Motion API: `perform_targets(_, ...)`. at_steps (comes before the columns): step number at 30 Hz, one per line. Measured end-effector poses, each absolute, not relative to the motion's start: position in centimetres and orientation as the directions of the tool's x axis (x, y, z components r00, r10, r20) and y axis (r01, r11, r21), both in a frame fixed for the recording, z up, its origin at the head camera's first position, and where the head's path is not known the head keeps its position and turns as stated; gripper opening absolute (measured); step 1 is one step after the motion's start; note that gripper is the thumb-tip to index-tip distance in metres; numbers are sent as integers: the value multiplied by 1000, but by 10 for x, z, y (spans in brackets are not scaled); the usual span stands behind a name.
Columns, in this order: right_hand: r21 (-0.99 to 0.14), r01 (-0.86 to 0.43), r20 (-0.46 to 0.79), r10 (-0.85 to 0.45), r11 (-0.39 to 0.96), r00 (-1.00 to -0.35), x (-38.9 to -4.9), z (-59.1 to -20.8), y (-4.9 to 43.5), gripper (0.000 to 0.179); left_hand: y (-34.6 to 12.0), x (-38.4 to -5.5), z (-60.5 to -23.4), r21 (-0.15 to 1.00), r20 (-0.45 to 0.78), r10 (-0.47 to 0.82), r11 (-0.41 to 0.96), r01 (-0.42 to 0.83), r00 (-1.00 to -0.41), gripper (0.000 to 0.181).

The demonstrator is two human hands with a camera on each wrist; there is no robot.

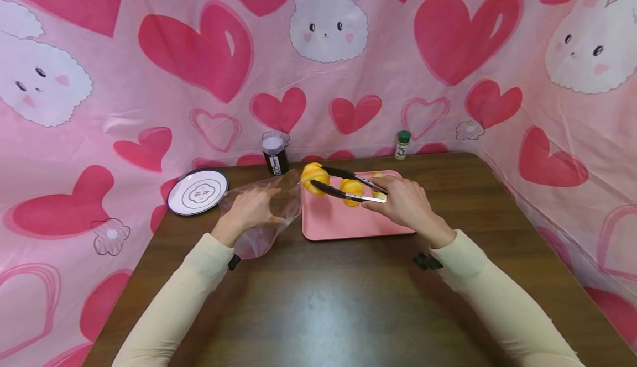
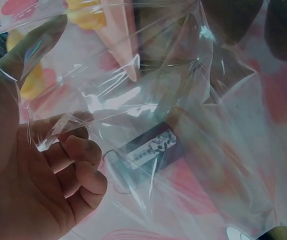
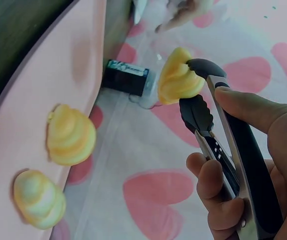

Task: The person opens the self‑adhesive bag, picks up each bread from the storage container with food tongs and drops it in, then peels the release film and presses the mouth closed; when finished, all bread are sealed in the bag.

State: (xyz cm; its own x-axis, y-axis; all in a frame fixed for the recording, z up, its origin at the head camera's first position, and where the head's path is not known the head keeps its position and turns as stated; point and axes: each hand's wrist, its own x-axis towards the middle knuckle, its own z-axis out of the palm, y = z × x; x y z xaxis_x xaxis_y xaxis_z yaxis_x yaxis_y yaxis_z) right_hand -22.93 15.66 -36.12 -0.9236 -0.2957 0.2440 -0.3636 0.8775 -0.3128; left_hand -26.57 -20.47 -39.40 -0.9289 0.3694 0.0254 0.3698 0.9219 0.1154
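Observation:
My right hand [image 1: 405,204] grips a pair of tongs [image 3: 248,175] with black tips and metal arms. Pinched between the tips is a yellow, ridged bun [image 3: 177,77], raised over the left end of the pink tray [image 1: 343,226]. My left hand [image 1: 251,209] holds a clear plastic bag [image 1: 256,240] at its mouth, thumb and index finger spread apart. In the left wrist view the thin film [image 2: 148,95] stretches over the thumb and index finger, with the other fingers curled. On the tray lie another yellow bun [image 3: 71,135] and a paler one [image 3: 38,199].
Left of the bag, a white plate [image 1: 199,191] with a dark rim and printed characters lies on the wooden table [image 1: 323,300]. A dark jar [image 1: 276,160] with a pale lid stands behind the bag. A green-capped shaker [image 1: 402,146] is at the back, near the patterned cloth [image 1: 308,113].

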Motion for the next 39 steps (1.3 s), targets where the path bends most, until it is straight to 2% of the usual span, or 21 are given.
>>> perform_targets(5, -306, -398, 257, -328, 864, -909, -222, -354, 149, 62, -202, -265, -392, 111, 24, 374, 921, 374, -927, 86)
perform_targets(13, -285, -425, 240, -366, 859, -899, -220, -350, 135, 65, -200, -267, -392, 126, 4, 377, 919, 374, -926, 81)
perform_targets(19, -245, -471, 263, -409, 848, -874, -221, -351, 131, 59, -199, -268, -390, 160, 17, 386, 910, 383, -922, 81)
perform_targets(29, -243, -469, 247, -414, 849, -876, -221, -350, 131, 59, -199, -269, -385, 222, 10, 400, 893, 392, -917, 56)
perform_targets(39, -227, -478, 251, -423, 848, -870, -221, -350, 131, 59, -202, -268, -383, 309, 35, 397, 869, 388, -917, 58)
